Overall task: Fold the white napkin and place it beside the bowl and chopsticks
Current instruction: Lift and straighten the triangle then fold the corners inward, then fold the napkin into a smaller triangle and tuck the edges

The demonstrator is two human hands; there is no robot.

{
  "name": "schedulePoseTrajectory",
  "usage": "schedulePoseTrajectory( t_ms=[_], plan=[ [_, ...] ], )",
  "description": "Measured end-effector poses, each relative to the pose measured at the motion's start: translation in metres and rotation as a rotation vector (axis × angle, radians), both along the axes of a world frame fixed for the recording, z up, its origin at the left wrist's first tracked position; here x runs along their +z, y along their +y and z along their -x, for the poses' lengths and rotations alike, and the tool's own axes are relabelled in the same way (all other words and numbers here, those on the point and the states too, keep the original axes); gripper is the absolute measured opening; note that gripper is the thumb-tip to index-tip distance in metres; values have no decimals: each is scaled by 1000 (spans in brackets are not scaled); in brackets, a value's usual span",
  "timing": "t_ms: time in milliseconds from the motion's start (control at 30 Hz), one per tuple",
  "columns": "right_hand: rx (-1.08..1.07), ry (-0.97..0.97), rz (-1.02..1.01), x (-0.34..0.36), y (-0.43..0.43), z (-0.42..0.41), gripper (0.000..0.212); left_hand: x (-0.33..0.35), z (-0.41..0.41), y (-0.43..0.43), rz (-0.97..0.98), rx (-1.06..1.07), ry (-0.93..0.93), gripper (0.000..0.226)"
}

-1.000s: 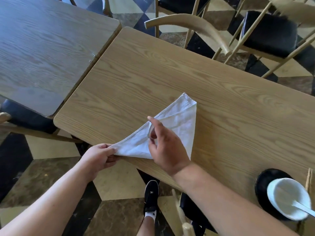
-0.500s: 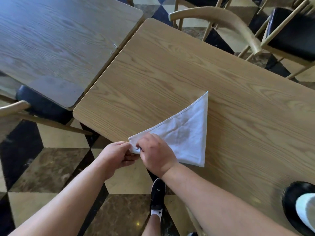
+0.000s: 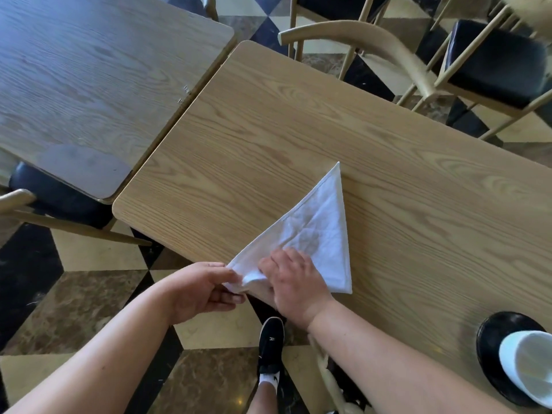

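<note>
The white napkin lies folded into a triangle on the light wooden table, with its near corner hanging at the table's front edge. My left hand pinches that near corner from off the table edge. My right hand rests flat on the napkin's lower part, its fingers pressing the cloth beside the same corner. A white bowl stands on a black saucer at the lower right, cut off by the frame edge. The chopsticks are out of view.
A second, darker wooden table adjoins on the left. Wooden chairs with black seats stand at the back right and under the left table. Below the table edge are a checkered floor and my black shoe.
My right hand laid the upper flap down, then slid left to the near corner and now presses flat on the cloth. The view has drifted, so the bowl sits further right.
</note>
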State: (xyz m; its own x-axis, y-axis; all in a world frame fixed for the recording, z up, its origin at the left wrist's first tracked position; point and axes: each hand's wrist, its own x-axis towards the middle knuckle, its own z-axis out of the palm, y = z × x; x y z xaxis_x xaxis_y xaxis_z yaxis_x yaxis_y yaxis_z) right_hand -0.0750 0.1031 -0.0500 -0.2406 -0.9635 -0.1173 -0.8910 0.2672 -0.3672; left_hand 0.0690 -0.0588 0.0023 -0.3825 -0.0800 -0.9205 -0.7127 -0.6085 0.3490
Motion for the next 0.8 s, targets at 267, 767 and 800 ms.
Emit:
schedulePoseTrajectory(
  t_ms=[267,767,800],
  plan=[
    [57,-72,-68,4,79,47,26,3,37,30,1067,-449,-99,17],
    [12,-195,-3,9,131,78,31,-34,94,63,1388,-1265,272,64],
    [-42,-251,6,12,127,81,30,-32,95,63,1367,-1224,275,62]
  ],
)
